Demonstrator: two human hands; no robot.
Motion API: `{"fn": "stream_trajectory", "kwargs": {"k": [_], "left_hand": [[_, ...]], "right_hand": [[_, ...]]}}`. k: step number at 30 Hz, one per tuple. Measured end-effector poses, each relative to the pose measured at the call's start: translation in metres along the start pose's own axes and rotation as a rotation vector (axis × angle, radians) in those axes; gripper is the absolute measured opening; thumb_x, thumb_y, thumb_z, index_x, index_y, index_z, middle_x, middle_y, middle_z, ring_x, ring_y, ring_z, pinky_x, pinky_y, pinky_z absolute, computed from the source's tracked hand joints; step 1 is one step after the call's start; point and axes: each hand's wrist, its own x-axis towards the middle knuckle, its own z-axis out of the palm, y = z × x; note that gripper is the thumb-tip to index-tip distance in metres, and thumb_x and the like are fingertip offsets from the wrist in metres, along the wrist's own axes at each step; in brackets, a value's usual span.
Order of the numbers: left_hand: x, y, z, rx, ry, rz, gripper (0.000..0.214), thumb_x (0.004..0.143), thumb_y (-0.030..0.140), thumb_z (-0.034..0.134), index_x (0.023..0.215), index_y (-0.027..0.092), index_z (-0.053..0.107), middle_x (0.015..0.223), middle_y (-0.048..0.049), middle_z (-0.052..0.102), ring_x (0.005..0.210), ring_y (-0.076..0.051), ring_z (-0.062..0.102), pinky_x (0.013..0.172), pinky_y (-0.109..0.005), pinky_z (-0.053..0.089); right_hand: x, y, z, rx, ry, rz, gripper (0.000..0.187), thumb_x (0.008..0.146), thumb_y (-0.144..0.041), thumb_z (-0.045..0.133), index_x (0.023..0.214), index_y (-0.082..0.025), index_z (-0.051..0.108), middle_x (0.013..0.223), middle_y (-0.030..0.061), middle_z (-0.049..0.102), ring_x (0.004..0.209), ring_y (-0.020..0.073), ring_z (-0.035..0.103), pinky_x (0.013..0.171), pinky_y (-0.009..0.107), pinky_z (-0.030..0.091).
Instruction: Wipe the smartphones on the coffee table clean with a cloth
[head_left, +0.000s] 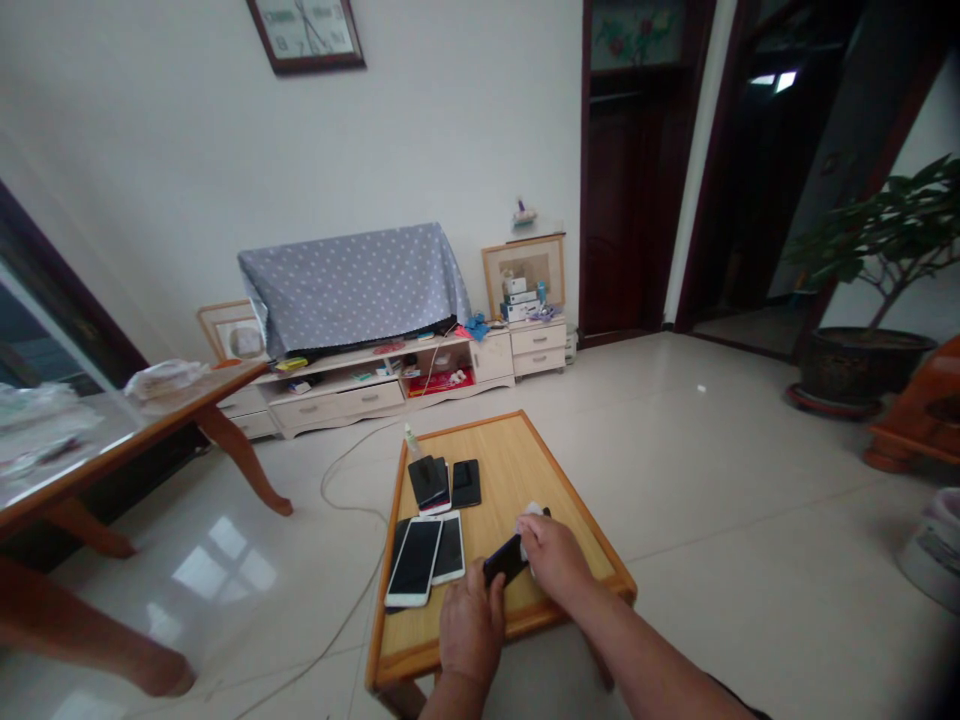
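the room is fairly bright, with soft, even light. a window-shaped glare lies on the floor (221,565) left of the left hand (471,625), and the glass table (45,440) further left washes out pale. the wall (150,170) ahead of the hands looks bright and flat, while the doorway (750,180) far ahead of the right hand (555,560) falls dark. shadows stay faint beneath the board (517,480). the lens bends the edges, tilting the door frame (686,200), the lower right corner (937,690) darkens, and the whole picture looks slightly soft.
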Motion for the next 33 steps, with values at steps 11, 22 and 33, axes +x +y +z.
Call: {"fn": "stream_trajectory", "kwargs": {"k": [11, 22, 33], "left_hand": [[0.000, -0.002, 0.002, -0.031, 0.003, 0.005, 0.034, 0.101, 0.041, 0.034, 0.122, 0.022, 0.052, 0.100, -0.0071, 0.072, 0.089, -0.023, 0.065, 0.075, -0.030, 0.038], [0.000, -0.001, -0.003, -0.012, -0.065, -0.006, 0.031, 0.099, 0.030, 0.036, 0.124, 0.020, 0.052, 0.105, -0.0081, 0.072, 0.093, -0.022, 0.065, 0.076, -0.030, 0.038], [0.001, 0.000, 0.002, 0.003, -0.002, 0.009, 0.033, 0.101, 0.041, 0.036, 0.122, 0.021, 0.054, 0.102, -0.0077, 0.072, 0.089, -0.022, 0.066, 0.075, -0.030, 0.039]], "right_hand": [[0.012, 0.005, -0.008, 0.036, 0.006, 0.096, 0.030, 0.096, -0.027, 0.043, 0.089, -0.021, 0.072, 0.081, 0.0036, 0.071, 0.076, 0.0168, 0.062, 0.069, 0.024, 0.038], [-0.015, -0.026, 0.021, 0.079, -0.226, -0.194, 0.027, 0.091, -0.022, 0.049, 0.102, -0.025, 0.074, 0.100, 0.0034, 0.072, 0.094, 0.0169, 0.064, 0.083, 0.024, 0.043], [0.010, 0.016, -0.012, 0.032, -0.109, -0.038, 0.029, 0.092, -0.025, 0.050, 0.107, -0.025, 0.075, 0.107, 0.0050, 0.074, 0.100, 0.0191, 0.065, 0.089, 0.027, 0.044]]}}
